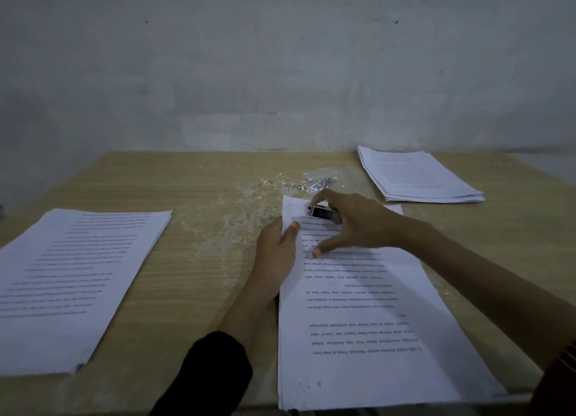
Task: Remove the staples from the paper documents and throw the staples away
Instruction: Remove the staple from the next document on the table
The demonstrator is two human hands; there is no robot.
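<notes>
A stapled paper document lies in front of me on the wooden table, its text upside down. My left hand holds its left edge near the far corner, thumb on top of the page. My right hand grips a small dark metal staple remover and sets it against the document's far edge, with its thumb stretched down onto the page. A small heap of pulled staples and paper scraps lies just beyond the document. The staple itself is hidden under the tool.
A stack of printed sheets lies at the left of the table. Another stack sits at the far right corner. A grey wall stands right behind the table. The document's near edge overhangs the table's front edge.
</notes>
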